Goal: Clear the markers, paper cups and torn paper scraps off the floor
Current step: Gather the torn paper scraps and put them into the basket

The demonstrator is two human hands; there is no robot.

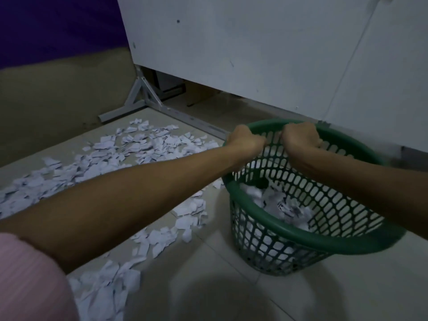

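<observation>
A green plastic mesh basket [289,237] stands tilted on the tiled floor at the right, with torn paper scraps [282,205] inside it. My left hand [245,140] and my right hand [301,137] both grip the basket's far rim, fingers curled over it, side by side. Many white torn paper scraps [129,151] lie spread over the floor to the left of the basket, and more lie in the foreground [108,288]. No markers or paper cups show in this view.
A white board [254,49] on a grey metal stand [148,98] rises just behind the basket. A tan and purple wall [58,66] closes the left side. Bare tile [301,297] lies in front of the basket.
</observation>
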